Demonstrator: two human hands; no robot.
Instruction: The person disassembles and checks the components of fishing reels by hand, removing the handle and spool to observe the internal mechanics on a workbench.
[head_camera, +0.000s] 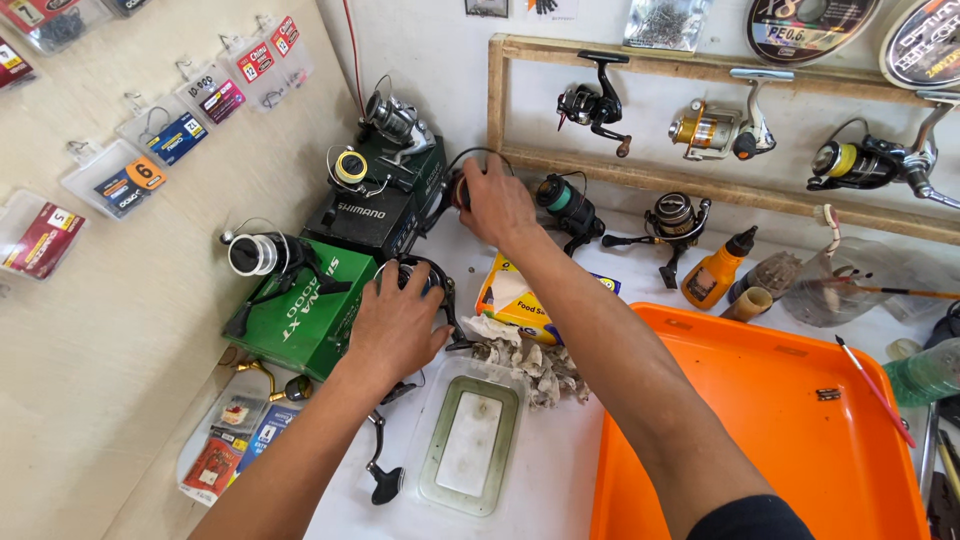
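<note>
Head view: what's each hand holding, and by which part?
Left hand grips a black spinning reel over its body, handle hanging below. Right hand closes on another reel at the back; the exact hold is hidden.

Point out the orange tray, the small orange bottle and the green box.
orange tray (740, 420), head view, on its bare floor.
small orange bottle (712, 275), head view, on its body.
green box (300, 325), head view, on its top face.
</note>
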